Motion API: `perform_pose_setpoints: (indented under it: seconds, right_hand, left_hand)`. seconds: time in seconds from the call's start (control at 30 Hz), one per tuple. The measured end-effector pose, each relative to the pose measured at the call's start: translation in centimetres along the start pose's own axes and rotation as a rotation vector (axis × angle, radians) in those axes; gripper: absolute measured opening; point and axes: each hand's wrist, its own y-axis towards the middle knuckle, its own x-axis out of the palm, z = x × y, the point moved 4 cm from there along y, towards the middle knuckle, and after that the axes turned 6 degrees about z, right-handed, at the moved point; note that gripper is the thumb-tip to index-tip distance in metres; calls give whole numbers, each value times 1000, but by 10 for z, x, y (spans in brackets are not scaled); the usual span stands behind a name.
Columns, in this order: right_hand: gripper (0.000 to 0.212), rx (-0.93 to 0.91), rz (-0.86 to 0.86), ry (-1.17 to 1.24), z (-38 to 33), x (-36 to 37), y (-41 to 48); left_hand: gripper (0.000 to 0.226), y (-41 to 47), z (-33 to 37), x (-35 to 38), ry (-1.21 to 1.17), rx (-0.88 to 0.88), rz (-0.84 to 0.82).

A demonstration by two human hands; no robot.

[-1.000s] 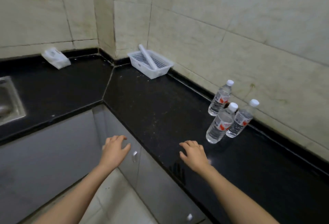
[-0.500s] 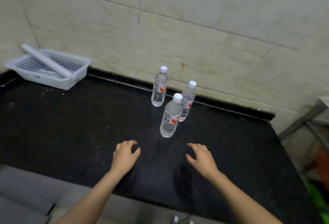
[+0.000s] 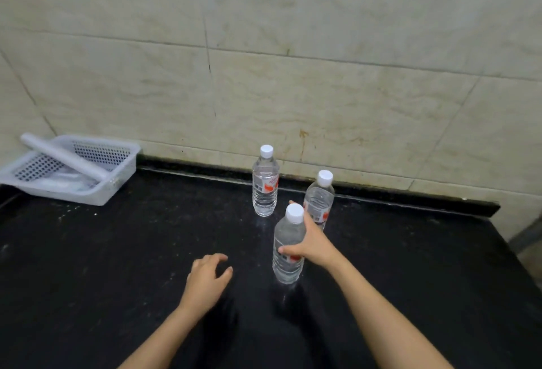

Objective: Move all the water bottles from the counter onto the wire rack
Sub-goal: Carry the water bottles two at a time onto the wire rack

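Three clear water bottles with white caps and red-and-white labels stand upright on the black counter. The nearest bottle has my right hand wrapped around its middle, thumb on the front and fingers behind. A second bottle stands just behind that hand, partly hidden by it. The third bottle stands to the left, close to the wall. My left hand hovers over the counter left of the nearest bottle, fingers curled and apart, holding nothing. No wire rack shows in this view.
A white perforated plastic basket with a white tube lying across it sits at the back left by the tiled wall. The counter ends at the right edge, with a low black upstand along the wall.
The view has moved closer to the bottles. My right hand reached forward and closed around the nearest bottle. My left hand stayed low over the counter.
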Motion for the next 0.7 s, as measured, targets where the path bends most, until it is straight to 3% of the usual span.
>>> perform_pose_setpoints:
  seconds: [0.07, 0.13, 0.27, 0.4, 0.53, 0.7]
  right_hand:
    - [66, 28, 13, 8, 2, 3, 7]
    - [61, 53, 69, -14, 1, 5, 12]
    - [72, 132, 260, 23, 3, 9, 0]
    - [89, 210, 442, -18, 7, 24, -13]
    - [85, 287, 567, 5, 3, 34, -13]
    - [73, 364, 671, 1, 0, 43, -16]
  left_hand:
    - [33, 12, -1, 5, 13, 4, -34]
    - [33, 33, -1, 5, 26, 9, -67]
    - [38, 73, 15, 6, 2, 36, -93]
    - [66, 118, 52, 14, -90, 109, -149]
    - [90, 160, 86, 13, -250, 160, -91]
    - [93, 208, 111, 22, -418, 202, -150]
